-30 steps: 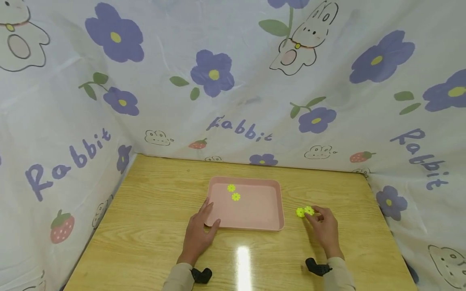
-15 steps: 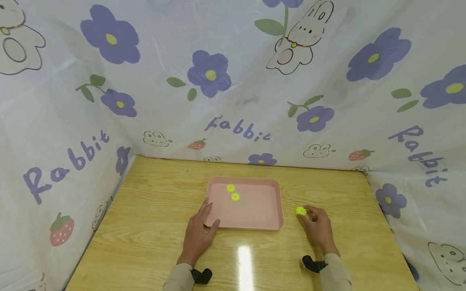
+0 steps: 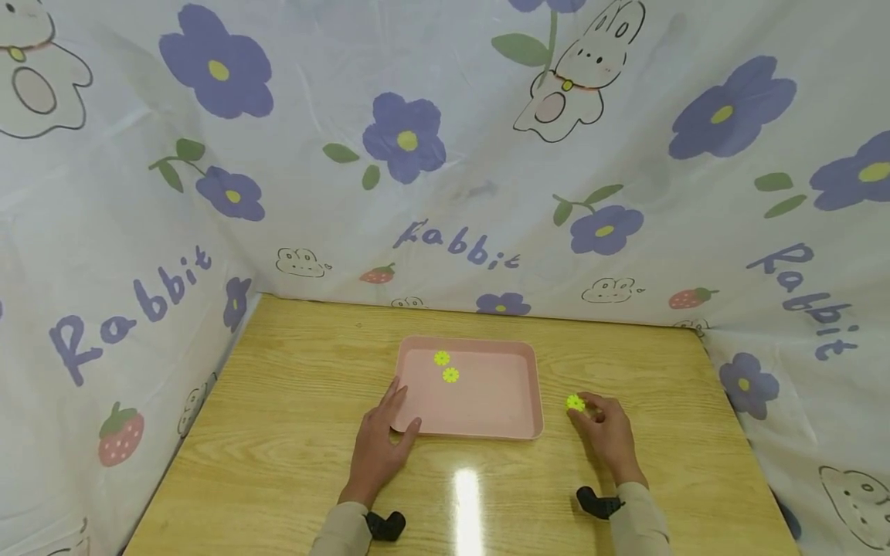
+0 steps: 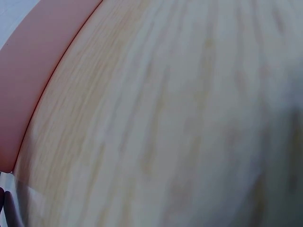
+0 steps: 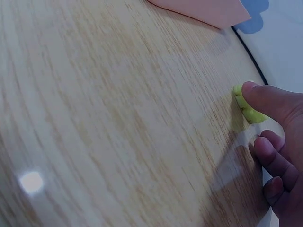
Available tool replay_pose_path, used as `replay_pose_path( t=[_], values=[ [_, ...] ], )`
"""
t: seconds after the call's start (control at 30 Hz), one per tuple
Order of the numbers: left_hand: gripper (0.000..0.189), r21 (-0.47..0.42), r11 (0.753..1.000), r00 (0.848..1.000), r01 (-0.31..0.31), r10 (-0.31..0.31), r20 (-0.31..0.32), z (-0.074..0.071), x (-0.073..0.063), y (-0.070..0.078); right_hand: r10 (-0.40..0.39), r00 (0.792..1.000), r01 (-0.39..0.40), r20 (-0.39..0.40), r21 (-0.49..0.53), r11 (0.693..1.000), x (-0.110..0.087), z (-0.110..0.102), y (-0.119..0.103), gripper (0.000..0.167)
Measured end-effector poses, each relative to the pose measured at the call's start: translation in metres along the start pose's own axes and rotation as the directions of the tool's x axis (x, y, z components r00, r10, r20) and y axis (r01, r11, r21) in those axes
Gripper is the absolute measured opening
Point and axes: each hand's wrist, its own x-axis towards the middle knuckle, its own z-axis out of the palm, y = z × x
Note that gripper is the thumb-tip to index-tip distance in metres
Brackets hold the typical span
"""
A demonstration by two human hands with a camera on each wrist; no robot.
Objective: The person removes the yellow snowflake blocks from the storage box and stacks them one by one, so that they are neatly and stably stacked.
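A shallow pink tray (image 3: 480, 401) lies on the table, with two yellow-green flower-shaped pieces, one (image 3: 442, 358) just behind the other (image 3: 450, 375), on the left part of its floor. My left hand (image 3: 378, 444) rests at the tray's front left corner, fingers extended along the left side and thumb by the front edge. To the right of the tray, my right hand (image 3: 612, 436) pinches a yellow-green flower-shaped piece (image 3: 575, 403) between thumb and fingers, low over the wood. The right wrist view shows the thumb across this piece (image 5: 254, 115), covering part of it.
The wood-grain table (image 3: 278, 394) is enclosed at the back and sides by a white cloth (image 3: 480, 170) printed with rabbits and purple flowers. A black device (image 3: 385, 527) sits at the left wrist, and a similar black device (image 3: 598, 503) at the right.
The right hand has moved slightly left with the piece it pinches, over another flower piece that lay beside it; now they show as one. The left hand and tray stay put.
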Motion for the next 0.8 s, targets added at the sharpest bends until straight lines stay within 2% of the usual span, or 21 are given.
replay_pose_path(
  t=[0.33, 0.57, 0.8],
  values=[
    [0.061, 0.012, 1.000, 1.000, -0.001, 0.001, 0.000, -0.0012, -0.0004, 0.0019, 0.020, 0.999, -0.021, 0.025, 0.022, 1.000, -0.0002, -0.0020, 0.0000, 0.056],
    [0.061, 0.013, 1.000, 1.000, 0.000, 0.000, -0.002, -0.0009, -0.0003, 0.0021, -0.002, 1.000, 0.002, 0.020, 0.007, 1.000, 0.0010, -0.0022, 0.0002, 0.044],
    [0.062, 0.024, 1.000, 1.000, -0.016, 0.017, -0.013, -0.0002, -0.0003, 0.0027, 0.004, 1.000, -0.004, 0.025, 0.008, 1.000, 0.0011, -0.0025, -0.0006, 0.044]
  ],
)
